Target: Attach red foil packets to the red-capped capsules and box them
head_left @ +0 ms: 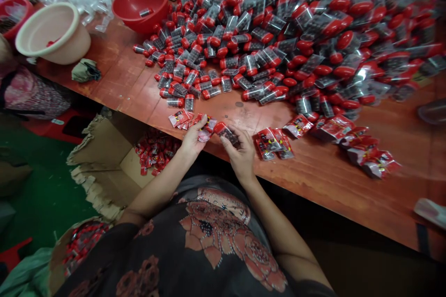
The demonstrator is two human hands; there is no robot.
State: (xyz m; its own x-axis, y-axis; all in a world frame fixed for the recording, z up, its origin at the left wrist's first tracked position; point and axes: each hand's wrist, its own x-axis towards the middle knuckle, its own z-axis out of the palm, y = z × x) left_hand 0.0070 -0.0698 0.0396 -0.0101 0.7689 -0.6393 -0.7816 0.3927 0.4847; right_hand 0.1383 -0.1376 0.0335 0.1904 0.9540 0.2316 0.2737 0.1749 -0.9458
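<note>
My left hand [195, 137] pinches a small red printed packet [208, 128] at the near edge of the table. Close beside it, my right hand [242, 151] grips a clear tube with a red cap [226, 132] and dark contents, its cap pointing toward the packet. More flat red packets [181, 118] lie just beyond my left hand. To the right of my right hand rests a group of packed red packets [274, 143] with dark contents. A large heap of red-capped tubes [251, 41] covers the table beyond both hands.
More red packets [362, 146] lie along the right side of the wooden table [324, 171]. A red bowl [139, 7] and a white basin [55, 35] stand at the back left. Below the table edge is an open cardboard box [104, 148] holding red packets.
</note>
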